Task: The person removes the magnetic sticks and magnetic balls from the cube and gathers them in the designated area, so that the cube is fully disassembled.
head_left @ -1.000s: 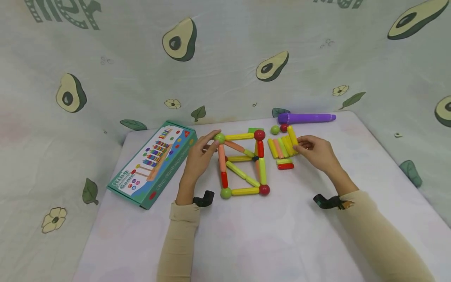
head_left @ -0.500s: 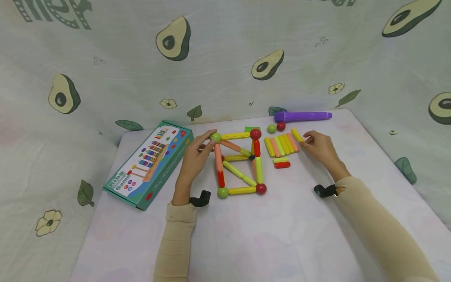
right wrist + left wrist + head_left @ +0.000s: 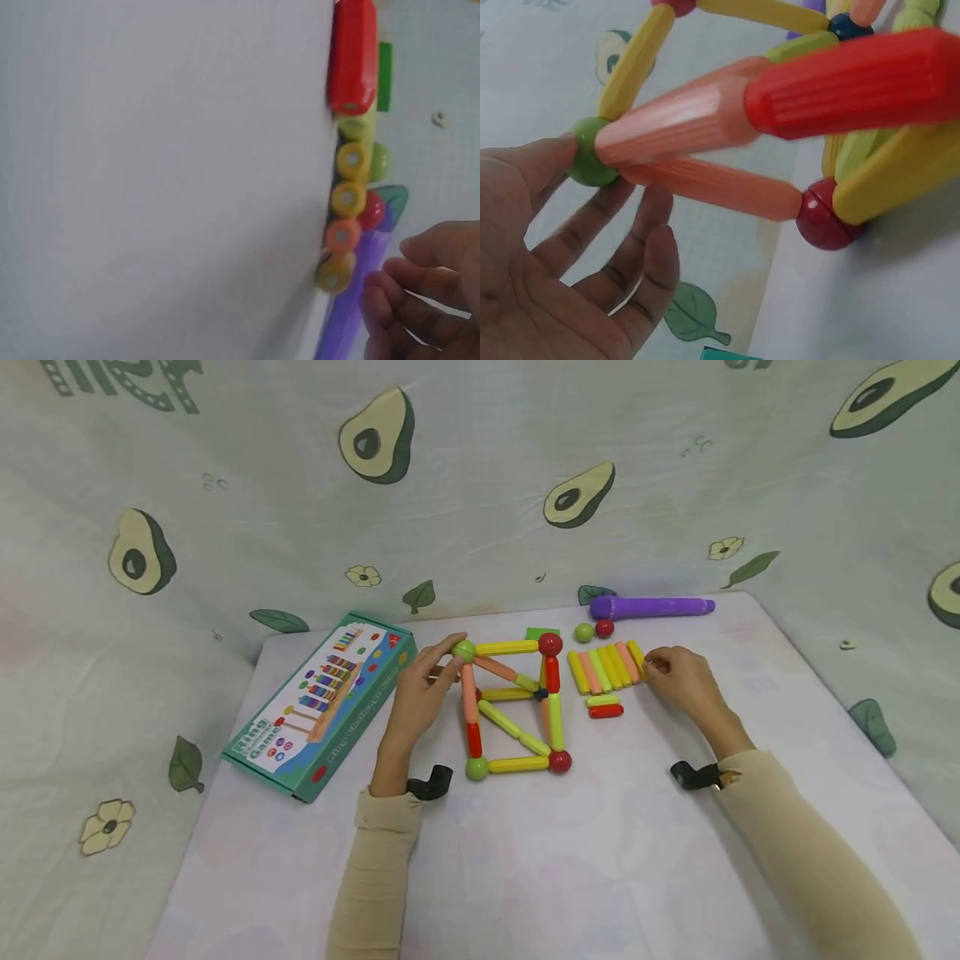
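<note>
My left hand pinches the green ball at the upper left corner of a frame built from coloured rods and balls, between thumb and fingers. This frame has yellow rods, orange and red rods, red balls and a dark blue ball. On the right, my right hand is beside a yellow rod at the end of a row of loose rods. In the right wrist view its fingers are loosely bent, with nothing seen between them and a small gap to that rod.
A short lime rod and a red rod lie in front of the row. Behind it are a loose green ball, a red ball and a purple stick. A teal game box lies at left.
The right hand carried the yellow rod rightward off the row's top, then set it down at the row's right end beside the orange rod. The left hand keeps its grip on the green ball.
</note>
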A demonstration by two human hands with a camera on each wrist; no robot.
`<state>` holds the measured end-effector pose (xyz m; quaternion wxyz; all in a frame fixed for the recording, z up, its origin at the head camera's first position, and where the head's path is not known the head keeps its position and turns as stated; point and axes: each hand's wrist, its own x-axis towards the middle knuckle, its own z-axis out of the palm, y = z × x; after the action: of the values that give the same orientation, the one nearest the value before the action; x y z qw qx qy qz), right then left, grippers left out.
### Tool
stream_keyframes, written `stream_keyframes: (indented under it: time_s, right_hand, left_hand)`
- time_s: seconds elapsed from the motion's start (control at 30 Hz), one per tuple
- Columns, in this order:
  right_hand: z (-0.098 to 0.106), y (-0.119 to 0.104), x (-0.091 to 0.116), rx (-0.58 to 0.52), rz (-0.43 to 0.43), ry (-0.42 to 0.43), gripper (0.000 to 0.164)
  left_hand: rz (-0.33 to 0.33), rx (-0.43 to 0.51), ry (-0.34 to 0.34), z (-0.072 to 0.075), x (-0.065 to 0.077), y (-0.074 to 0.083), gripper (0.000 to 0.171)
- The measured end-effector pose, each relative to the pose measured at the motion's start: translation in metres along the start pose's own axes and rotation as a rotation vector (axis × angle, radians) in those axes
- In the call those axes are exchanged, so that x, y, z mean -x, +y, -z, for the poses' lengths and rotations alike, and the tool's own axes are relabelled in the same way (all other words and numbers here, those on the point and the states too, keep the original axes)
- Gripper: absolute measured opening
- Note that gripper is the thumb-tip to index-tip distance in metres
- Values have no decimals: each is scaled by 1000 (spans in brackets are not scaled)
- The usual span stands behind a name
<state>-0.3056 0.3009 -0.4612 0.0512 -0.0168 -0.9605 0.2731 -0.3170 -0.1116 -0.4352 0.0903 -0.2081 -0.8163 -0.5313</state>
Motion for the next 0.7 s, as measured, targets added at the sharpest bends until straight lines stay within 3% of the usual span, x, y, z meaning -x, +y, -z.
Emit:
stream_keyframes:
  time_s: [0.1, 0.17, 0.27, 0.33, 0.43, 0.57, 0.7]
  right_hand:
    - [1, -15, 15, -40, 59, 76, 30]
    - [-1, -29, 27, -80, 116, 102, 27]
    - [-7, -49, 44, -152, 178, 69, 25]
    - [-11, -60, 54, -197, 200, 32, 25]
    - [-16, -71, 66, -259, 212, -11, 24]
    - [-31, -78, 72, -342, 231, -51, 26]
    - [-54, -79, 79, -424, 228, -75, 25]
  left_hand:
    - [-47, -34, 12, -3, 0, 4, 45]
    - [-79, -73, 71, -4, 3, 9, 45]
    - [-110, -41, 203, -8, 8, 25, 36]
    - [-132, 26, 233, -16, 13, 39, 27]
    - [-139, 113, 149, -35, 18, 56, 20]
    - [-63, 109, 0, -63, 21, 63, 19]
    - [56, 96, -8, -81, 22, 57, 20]
